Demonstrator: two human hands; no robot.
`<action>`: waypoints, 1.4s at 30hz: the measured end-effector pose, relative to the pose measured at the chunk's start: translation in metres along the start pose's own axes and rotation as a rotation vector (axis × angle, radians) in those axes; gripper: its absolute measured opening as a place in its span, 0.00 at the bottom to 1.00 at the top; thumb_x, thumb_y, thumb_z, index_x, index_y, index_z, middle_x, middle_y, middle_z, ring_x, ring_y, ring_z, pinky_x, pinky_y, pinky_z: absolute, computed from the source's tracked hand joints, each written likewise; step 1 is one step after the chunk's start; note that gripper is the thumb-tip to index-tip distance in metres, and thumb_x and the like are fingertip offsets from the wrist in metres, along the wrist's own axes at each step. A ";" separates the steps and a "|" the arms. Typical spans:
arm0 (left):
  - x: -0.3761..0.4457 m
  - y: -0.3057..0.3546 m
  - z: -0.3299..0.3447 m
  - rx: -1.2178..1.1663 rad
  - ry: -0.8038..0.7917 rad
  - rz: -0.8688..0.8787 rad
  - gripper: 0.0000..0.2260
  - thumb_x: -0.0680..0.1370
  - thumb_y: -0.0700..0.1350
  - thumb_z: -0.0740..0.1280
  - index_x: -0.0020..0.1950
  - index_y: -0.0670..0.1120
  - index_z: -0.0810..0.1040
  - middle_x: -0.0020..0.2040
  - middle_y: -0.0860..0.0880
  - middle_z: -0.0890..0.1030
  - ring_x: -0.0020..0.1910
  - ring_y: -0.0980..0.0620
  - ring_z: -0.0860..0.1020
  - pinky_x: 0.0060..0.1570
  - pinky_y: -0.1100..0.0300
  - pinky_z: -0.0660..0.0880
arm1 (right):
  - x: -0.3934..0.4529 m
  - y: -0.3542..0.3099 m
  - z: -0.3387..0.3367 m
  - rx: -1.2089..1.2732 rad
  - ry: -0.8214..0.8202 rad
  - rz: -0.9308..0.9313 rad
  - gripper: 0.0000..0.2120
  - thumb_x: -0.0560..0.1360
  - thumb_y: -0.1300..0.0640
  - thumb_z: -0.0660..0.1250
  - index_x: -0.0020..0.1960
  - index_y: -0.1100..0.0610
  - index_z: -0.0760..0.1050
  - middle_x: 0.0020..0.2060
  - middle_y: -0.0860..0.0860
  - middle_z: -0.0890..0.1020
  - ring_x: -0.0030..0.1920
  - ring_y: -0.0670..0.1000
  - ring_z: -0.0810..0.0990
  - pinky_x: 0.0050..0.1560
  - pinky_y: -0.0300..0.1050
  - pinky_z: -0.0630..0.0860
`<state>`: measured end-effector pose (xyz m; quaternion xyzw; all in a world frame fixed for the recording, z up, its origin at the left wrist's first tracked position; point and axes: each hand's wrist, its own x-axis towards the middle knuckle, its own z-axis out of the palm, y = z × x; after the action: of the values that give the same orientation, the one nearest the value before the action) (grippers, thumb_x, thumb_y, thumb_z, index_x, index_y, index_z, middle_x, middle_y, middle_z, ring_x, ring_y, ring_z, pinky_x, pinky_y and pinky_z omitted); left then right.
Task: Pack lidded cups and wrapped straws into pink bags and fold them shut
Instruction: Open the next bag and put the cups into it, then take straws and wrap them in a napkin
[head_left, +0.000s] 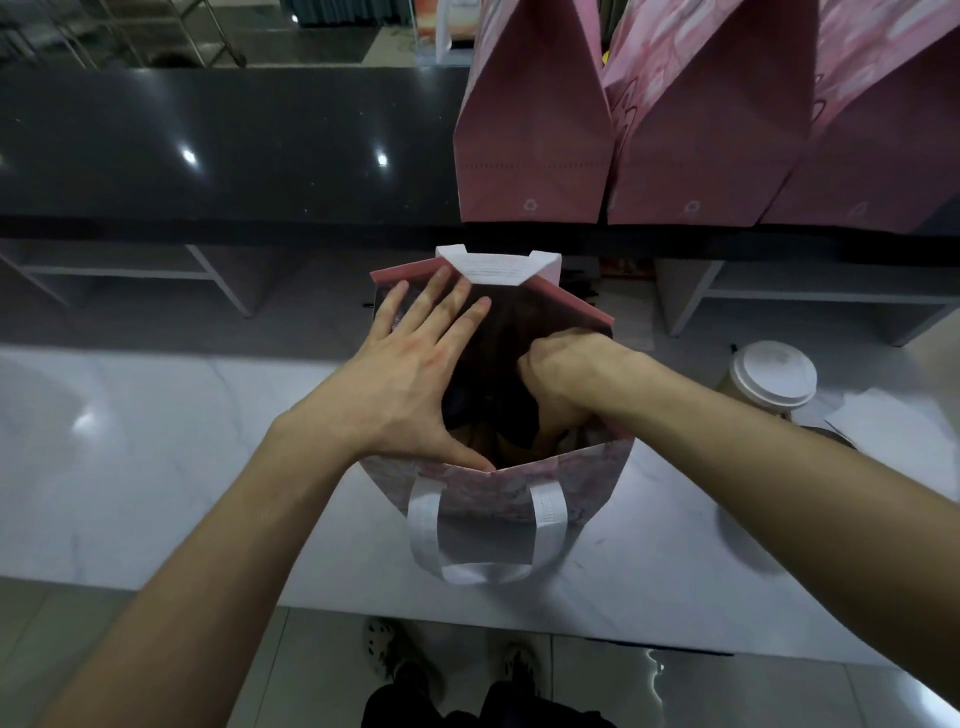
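A pink bag (566, 480) with white handles stands open on the white counter in front of me. My left hand (410, 384) lies flat with spread fingers over the bag's left rim, thumb hooked at the near edge. My right hand (566, 374) reaches down inside the bag with curled fingers. What it grips is hidden in the dark interior, where brown shapes show near the bottom. A lidded cup (771, 376) with a white lid stands on the counter to the right of the bag.
Three folded pink bags (535, 135) stand in a row on the raised black ledge (234, 140) at the back right. White paper (883, 421) lies on the white counter (156, 467) right of the cup. My shoes show on the floor below.
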<state>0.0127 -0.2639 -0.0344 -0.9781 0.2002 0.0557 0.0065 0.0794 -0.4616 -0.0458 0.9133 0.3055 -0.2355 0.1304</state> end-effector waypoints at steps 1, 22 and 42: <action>0.000 0.001 -0.002 -0.009 -0.004 -0.008 0.68 0.64 0.86 0.65 0.89 0.51 0.38 0.89 0.47 0.36 0.85 0.48 0.28 0.84 0.41 0.31 | -0.002 0.000 0.000 0.009 0.000 -0.004 0.23 0.75 0.41 0.79 0.63 0.53 0.81 0.39 0.47 0.77 0.37 0.48 0.76 0.43 0.44 0.77; 0.025 0.115 -0.054 -0.217 0.202 0.183 0.13 0.85 0.56 0.69 0.67 0.53 0.82 0.57 0.55 0.86 0.55 0.51 0.83 0.58 0.47 0.82 | -0.208 0.120 0.117 0.891 0.891 0.572 0.12 0.83 0.62 0.65 0.55 0.48 0.85 0.46 0.43 0.88 0.47 0.45 0.88 0.56 0.50 0.84; 0.154 0.264 0.036 -0.416 0.187 -0.149 0.11 0.84 0.54 0.71 0.65 0.54 0.84 0.52 0.57 0.86 0.51 0.53 0.84 0.57 0.50 0.81 | -0.102 0.276 0.279 0.948 0.414 0.666 0.10 0.76 0.55 0.76 0.45 0.63 0.85 0.39 0.57 0.88 0.41 0.58 0.87 0.45 0.51 0.85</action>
<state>0.0457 -0.5651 -0.0849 -0.9714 0.1113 0.0041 -0.2097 0.0810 -0.8339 -0.2060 0.9451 -0.1151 -0.1100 -0.2853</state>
